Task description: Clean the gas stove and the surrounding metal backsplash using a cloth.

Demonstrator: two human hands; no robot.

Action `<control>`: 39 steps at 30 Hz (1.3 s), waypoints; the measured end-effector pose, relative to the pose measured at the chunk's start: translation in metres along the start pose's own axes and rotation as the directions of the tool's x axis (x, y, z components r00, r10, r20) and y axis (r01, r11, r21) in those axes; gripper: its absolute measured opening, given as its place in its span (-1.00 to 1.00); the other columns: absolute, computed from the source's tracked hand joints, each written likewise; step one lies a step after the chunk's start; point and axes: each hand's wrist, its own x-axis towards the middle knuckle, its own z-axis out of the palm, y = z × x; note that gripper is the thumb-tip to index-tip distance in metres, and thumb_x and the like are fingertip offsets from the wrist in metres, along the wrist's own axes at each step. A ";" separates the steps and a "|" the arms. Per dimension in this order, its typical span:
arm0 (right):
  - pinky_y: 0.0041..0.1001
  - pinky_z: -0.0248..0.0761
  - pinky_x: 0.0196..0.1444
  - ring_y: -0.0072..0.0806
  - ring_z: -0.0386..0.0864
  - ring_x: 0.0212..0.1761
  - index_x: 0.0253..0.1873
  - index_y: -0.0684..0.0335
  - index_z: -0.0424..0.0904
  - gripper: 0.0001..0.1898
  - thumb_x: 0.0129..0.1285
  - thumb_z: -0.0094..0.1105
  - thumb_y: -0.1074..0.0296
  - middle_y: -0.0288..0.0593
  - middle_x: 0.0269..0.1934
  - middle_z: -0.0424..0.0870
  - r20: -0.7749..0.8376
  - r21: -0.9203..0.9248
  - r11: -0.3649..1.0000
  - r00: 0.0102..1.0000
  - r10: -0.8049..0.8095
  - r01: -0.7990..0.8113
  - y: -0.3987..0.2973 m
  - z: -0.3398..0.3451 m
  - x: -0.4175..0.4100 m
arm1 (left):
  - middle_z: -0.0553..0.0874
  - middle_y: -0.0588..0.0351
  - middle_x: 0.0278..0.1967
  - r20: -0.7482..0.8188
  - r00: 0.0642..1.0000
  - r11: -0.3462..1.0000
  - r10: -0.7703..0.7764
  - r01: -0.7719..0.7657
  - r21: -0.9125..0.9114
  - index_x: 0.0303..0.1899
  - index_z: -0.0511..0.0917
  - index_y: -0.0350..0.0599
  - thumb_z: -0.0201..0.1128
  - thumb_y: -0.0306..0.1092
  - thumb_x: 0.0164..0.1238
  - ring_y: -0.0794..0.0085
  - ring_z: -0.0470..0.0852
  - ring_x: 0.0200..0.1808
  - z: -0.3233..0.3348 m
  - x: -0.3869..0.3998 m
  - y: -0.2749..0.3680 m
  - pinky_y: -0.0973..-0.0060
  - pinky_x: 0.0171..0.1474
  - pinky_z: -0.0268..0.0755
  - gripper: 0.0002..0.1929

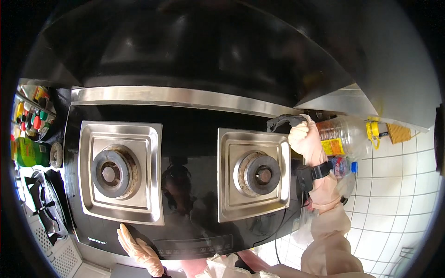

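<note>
My right hand (302,137), in a pale rubber glove, is closed on a dark grey cloth (285,121) at the back right corner of a black glass gas hob (189,139). A black strap with a small device circles that wrist. My left hand (137,246), gloved too, rests flat with its fingers together near the hob's front edge, below the left burner. Two steel drip trays, the left (156,173) and the right (224,173), surround the left burner (111,173) and the right burner (260,175). Neither burner has a pan support on it.
A large plastic bottle with a yellow cap (347,137) and a smaller blue-capped bottle (342,166) lie beyond my right wrist. Seasoning bottles (34,120), a green bottle (31,152), a scourer (56,155) and black pan supports (47,205) are at left. A dark hood (194,48) overhangs the back.
</note>
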 end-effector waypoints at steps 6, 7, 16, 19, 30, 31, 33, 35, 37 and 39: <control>-0.53 0.22 -0.54 -0.55 0.30 -0.66 -0.52 -0.01 0.36 -0.66 0.33 0.16 0.05 -0.40 -0.67 0.33 -0.106 -0.285 0.888 0.909 -0.403 0.360 0.053 0.037 -0.038 | 0.41 -0.02 0.41 0.012 1.000 0.999 -0.020 0.021 -0.027 0.42 0.30 -0.22 -0.06 -0.62 0.35 0.02 0.26 0.47 -0.008 0.001 0.005 0.16 0.55 -0.04 -0.43; -0.55 0.22 -0.48 -0.54 0.36 -0.60 -0.53 -0.04 0.34 -0.64 0.32 0.16 0.03 -0.35 -0.64 0.40 -0.227 -0.449 0.730 0.725 -0.650 0.515 0.062 0.048 -0.037 | 0.41 -0.02 0.41 0.012 1.000 1.000 -0.010 0.010 -0.026 0.42 0.30 -0.22 -0.06 -0.62 0.35 0.02 0.26 0.47 -0.008 0.001 0.005 0.16 0.55 -0.04 -0.43; -0.60 0.25 -0.53 -0.67 0.41 -0.61 -0.37 0.22 0.45 -0.69 0.51 0.01 0.22 -0.27 -0.53 0.57 0.079 -0.889 0.267 0.700 -0.710 0.371 0.049 0.007 0.063 | 0.39 -0.06 0.42 0.024 0.998 0.998 0.050 -0.051 0.031 0.43 0.27 -0.26 -0.03 -0.59 0.37 -0.03 0.26 0.47 -0.006 -0.001 -0.002 0.12 0.54 -0.04 -0.44; -0.54 0.31 -0.52 -0.56 0.46 -0.60 -0.29 0.38 0.50 -0.62 0.54 -0.05 0.17 -0.21 -0.53 0.60 0.114 -0.977 0.102 0.865 -0.488 0.187 0.046 0.016 0.114 | 0.38 -0.07 0.43 0.034 0.997 0.997 0.074 -0.075 0.031 0.43 0.25 -0.26 -0.05 -0.58 0.38 -0.06 0.25 0.47 -0.001 0.000 -0.004 0.11 0.54 -0.04 -0.44; -0.26 0.31 -0.34 -0.25 0.50 -0.54 -0.40 0.34 0.58 -0.67 0.26 0.16 0.15 -0.06 -0.58 0.52 0.263 -0.946 -0.254 0.936 -0.236 0.202 0.142 0.074 0.180 | 0.38 -0.05 0.43 0.092 0.996 0.994 -0.010 0.000 0.112 0.44 0.25 -0.25 -0.05 -0.52 0.42 -0.05 0.22 0.49 0.000 0.001 -0.009 0.11 0.56 -0.08 -0.46; -0.25 0.32 -0.31 -0.28 0.52 -0.54 -0.45 0.31 0.56 -0.59 0.33 0.12 0.05 -0.11 -0.59 0.55 0.146 -0.921 -0.388 0.952 -0.271 0.031 0.152 0.087 0.183 | 0.38 -0.05 0.43 0.099 0.995 0.995 -0.008 -0.001 0.095 0.44 0.25 -0.25 -0.06 -0.52 0.42 -0.05 0.22 0.49 0.002 0.001 -0.006 0.11 0.56 -0.08 -0.46; -0.31 0.32 -0.37 -0.38 0.50 -0.57 -0.49 0.25 0.51 -0.59 0.42 0.08 0.11 -0.17 -0.61 0.54 0.169 -0.971 -0.204 0.959 -0.228 0.123 0.174 0.110 0.169 | 0.38 -0.05 0.43 0.088 0.996 0.997 -0.020 0.012 0.081 0.44 0.24 -0.25 -0.06 -0.52 0.42 -0.05 0.22 0.49 0.000 0.000 -0.011 0.10 0.56 -0.08 -0.46; -0.44 0.27 -0.46 -0.49 0.43 -0.61 -0.50 0.21 0.46 -0.61 0.47 0.03 0.19 -0.28 -0.64 0.49 0.196 -0.979 0.020 0.966 -0.171 0.202 0.160 0.098 0.164 | 0.37 -0.05 0.44 0.084 0.996 0.998 -0.016 0.011 0.054 0.44 0.24 -0.25 -0.06 -0.52 0.42 -0.04 0.21 0.49 0.000 0.000 -0.014 0.10 0.56 -0.09 -0.46; -0.53 0.07 -0.60 -0.60 0.26 -0.69 -0.51 0.18 0.40 -0.57 0.52 0.01 0.14 -0.40 -0.66 0.34 0.232 -0.948 0.161 0.942 -0.241 0.274 0.138 0.074 0.152 | 0.42 -0.10 0.39 0.047 0.999 0.998 0.020 -0.022 0.053 0.42 0.27 -0.26 -0.06 -0.63 0.17 -0.14 0.26 0.45 0.001 -0.001 -0.018 0.09 0.54 -0.02 -0.34; -0.59 0.15 -0.56 -0.62 0.35 -0.64 -0.32 0.22 0.44 -0.65 0.58 -0.07 0.15 -0.32 -0.58 0.46 0.050 -0.981 0.158 0.930 -0.363 0.114 0.093 0.043 0.160 | 0.41 -0.10 0.40 0.051 0.998 0.997 0.023 -0.026 0.072 0.41 0.26 -0.25 -0.07 -0.65 0.15 -0.15 0.28 0.44 0.001 -0.002 -0.018 0.08 0.54 -0.02 -0.32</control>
